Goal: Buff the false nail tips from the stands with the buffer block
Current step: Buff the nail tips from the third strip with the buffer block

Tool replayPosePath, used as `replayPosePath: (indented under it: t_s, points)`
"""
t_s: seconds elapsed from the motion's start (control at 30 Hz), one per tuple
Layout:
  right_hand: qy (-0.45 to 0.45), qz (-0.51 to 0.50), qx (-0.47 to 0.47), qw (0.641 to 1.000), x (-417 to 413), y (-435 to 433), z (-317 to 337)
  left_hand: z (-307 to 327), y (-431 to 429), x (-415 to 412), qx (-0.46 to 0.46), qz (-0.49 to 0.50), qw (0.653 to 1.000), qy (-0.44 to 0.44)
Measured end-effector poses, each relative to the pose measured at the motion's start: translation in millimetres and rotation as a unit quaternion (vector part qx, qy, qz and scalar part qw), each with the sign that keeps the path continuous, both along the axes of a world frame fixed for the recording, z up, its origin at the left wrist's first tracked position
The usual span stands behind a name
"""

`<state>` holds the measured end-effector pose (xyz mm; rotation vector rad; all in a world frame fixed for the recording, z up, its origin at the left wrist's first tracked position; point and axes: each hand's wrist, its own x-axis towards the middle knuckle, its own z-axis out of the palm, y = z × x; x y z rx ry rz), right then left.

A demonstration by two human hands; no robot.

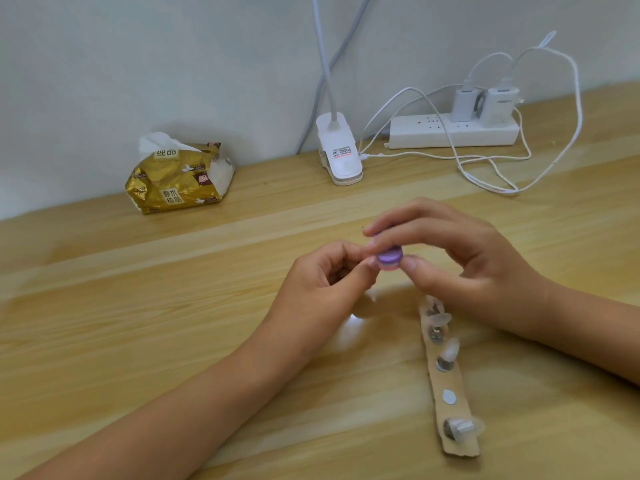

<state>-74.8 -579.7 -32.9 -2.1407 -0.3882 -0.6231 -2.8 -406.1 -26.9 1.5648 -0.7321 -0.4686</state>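
Note:
My right hand pinches a small purple buffer block between thumb and fingers above the wooden table. My left hand has its fingers curled, its fingertips meeting the block's left end; a nail tip held there is too small and blurred to make out. Below my right hand lies a cardboard strip with several small stands on it, clear false nail tips fixed on most. One bare round spot on the strip carries no stand.
A gold tissue pack sits at the back left. A white clip lamp base stands at the back middle. A power strip with chargers and loose white cables runs along the back right, by the wall.

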Motion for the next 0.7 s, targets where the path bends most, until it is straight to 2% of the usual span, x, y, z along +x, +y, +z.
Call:
replayPosePath:
  t_s: [0.1,0.23,0.33,0.43,0.53,0.63,0.7]
  points:
    - [0.014,-0.007,0.025,1.0,0.1,-0.6,-0.1,-0.8,0.5,1.1,-0.005,0.003,1.0,0.003]
    - [0.006,0.003,-0.007,1.0,-0.1,0.2,-1.5,-2.3,-0.2,1.9,0.002,0.001,1.0,-0.014]
    - [0.019,-0.018,0.024,0.999,-0.6,-0.9,0.8,-3.1,-0.8,1.1,-0.007,0.0,1.0,-0.006]
    - [-0.013,0.007,-0.022,1.0,-2.2,1.2,-0.7,-3.3,-1.5,1.5,-0.02,-0.002,1.0,-0.001]
    - [0.004,-0.019,0.018,1.0,-1.3,-1.4,1.4,-4.6,-1.3,4.3,-0.018,0.008,1.0,0.002]
    - [-0.013,0.009,-0.029,0.999,-2.6,-0.1,0.4,-5.4,-1.1,4.6,-0.023,0.001,1.0,-0.003]
    - [-0.008,0.003,-0.024,1.0,-1.8,-0.6,-0.1,-4.8,-1.6,3.5,-0.02,-0.002,1.0,-0.015]
